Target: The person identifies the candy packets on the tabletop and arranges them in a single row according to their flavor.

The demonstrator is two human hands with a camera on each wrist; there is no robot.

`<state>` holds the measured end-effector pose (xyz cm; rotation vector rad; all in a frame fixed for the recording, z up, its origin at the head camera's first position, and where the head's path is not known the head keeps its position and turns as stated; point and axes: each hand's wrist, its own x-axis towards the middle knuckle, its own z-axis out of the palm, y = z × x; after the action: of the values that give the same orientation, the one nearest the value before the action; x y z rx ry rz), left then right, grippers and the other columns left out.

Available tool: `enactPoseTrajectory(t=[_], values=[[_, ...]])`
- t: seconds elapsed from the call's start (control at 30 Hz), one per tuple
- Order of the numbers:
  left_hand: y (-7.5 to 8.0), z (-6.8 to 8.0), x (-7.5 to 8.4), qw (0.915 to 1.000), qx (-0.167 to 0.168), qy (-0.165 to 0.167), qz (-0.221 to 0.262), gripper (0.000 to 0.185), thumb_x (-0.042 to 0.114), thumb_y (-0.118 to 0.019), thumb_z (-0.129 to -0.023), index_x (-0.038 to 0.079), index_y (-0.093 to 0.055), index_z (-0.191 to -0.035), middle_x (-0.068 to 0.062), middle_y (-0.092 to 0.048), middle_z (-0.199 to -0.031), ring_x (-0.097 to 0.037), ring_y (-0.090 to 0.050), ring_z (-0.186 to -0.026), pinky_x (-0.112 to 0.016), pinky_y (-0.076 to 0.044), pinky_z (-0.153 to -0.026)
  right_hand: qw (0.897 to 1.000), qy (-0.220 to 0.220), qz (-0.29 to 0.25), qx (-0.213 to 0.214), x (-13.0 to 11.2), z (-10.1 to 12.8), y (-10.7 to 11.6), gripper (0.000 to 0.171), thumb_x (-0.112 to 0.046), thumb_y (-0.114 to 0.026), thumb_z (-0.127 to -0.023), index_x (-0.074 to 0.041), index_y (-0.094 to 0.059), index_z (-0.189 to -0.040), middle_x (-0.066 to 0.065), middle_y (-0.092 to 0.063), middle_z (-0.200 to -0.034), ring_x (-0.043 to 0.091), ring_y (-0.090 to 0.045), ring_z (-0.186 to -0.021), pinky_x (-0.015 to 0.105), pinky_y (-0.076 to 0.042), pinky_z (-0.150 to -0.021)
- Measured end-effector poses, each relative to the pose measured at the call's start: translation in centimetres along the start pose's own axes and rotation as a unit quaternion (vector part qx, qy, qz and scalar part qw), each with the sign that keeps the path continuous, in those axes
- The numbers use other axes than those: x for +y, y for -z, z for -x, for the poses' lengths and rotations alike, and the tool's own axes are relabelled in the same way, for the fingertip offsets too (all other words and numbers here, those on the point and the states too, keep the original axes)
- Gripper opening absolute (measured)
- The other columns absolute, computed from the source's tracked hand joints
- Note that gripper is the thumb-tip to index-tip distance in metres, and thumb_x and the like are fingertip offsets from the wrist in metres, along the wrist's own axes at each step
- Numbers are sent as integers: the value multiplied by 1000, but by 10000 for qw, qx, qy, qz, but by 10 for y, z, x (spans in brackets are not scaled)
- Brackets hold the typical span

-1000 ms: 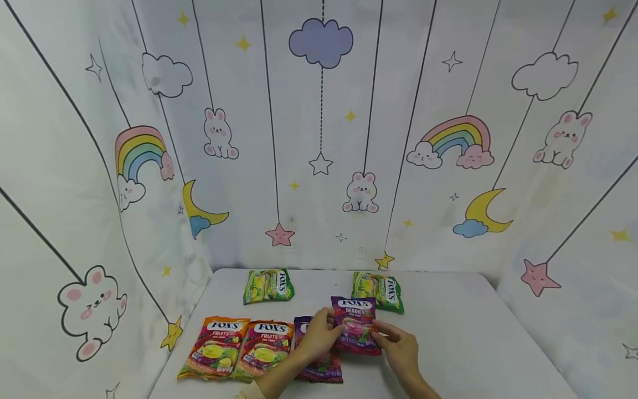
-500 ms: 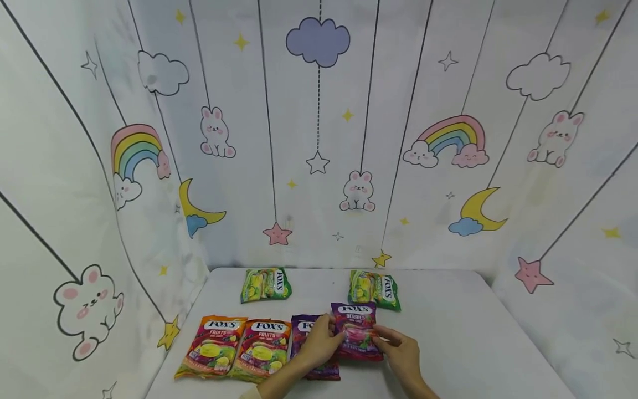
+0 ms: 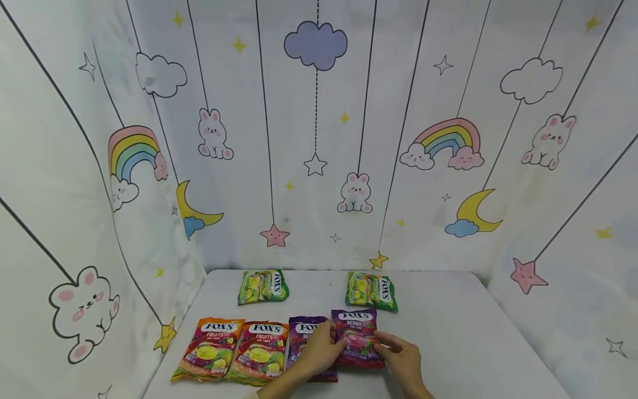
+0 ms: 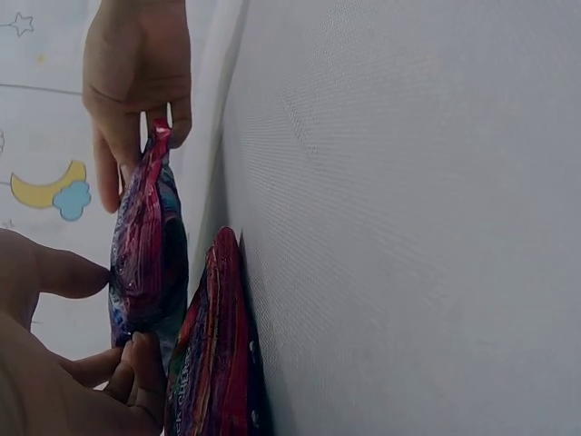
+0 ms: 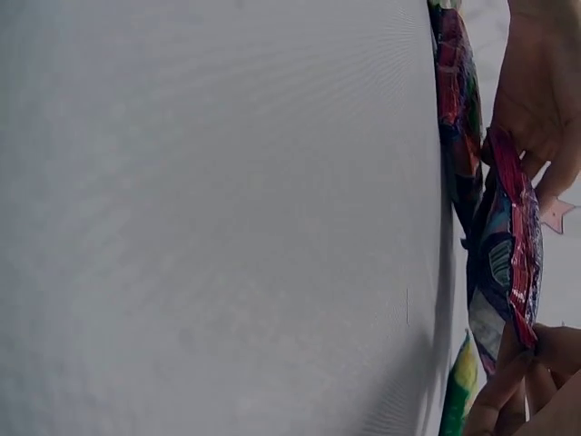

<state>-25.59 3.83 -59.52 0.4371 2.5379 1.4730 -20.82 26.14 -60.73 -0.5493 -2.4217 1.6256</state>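
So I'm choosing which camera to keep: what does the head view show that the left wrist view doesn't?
Only the head view shows the two orange packets, the two green packets and the whole row. Only the left wrist view shows the held purple packet edge-on, slightly off the table beside the lying purple packet. Both show the left hand and right hand gripping it.

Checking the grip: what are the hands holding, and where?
Both hands pinch the purple Fox's Berries candy bag: left hand its left edge, right hand its right edge.
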Motion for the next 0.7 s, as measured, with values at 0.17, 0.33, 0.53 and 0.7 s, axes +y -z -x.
enactPoseTrajectory(t=[0.17, 0.33, 0.53, 0.7], values=[[-1, 1, -1, 9998, -74, -127, -119, 38, 28, -75, -94, 3, -60, -118, -2, -57, -101, -14, -56, -88, -35, -52, -75, 10000, 2, 22, -20, 3, 1, 0, 24, -8, -83, -87, -16, -83, -110, 9, -78, -113, 19, -67, -96, 25, -52, -70], [0, 2, 1, 9994, -169, -175, -230, 36, 29, -74, -95, 4, -60, -116, -1, -56, -98, -15, -53, -86, -33, -48, -72, 10000, -68, -28, -27, 5, 2, 1, 24, -6, -82, -87, -15, -83, -109, 11, -78, -112, 23, -69, -100, 25, -54, -70], [0, 3, 1, 9985, -240, -144, -465, 34, 31, -73, -94, 6, -60, -114, 0, -53, -95, -15, -49, -83, -32, -44, -69, 9999, 31, -86, -61, 8, 3, 1, 24, -3, -82, -87, -11, -82, -110, 13, -78, -109, 29, -70, -108, 28, -59, -71], [1, 4, 0, 9977, -321, -167, -581, 32, 31, -72, -94, 6, -60, -111, 0, -52, -93, -16, -48, -83, -31, -43, -68, 9999, 94, -82, -74, 10, 3, 1, 24, -2, -81, -87, -10, -82, -110, 14, -78, -109, 31, -70, -109, 28, -60, -72]])
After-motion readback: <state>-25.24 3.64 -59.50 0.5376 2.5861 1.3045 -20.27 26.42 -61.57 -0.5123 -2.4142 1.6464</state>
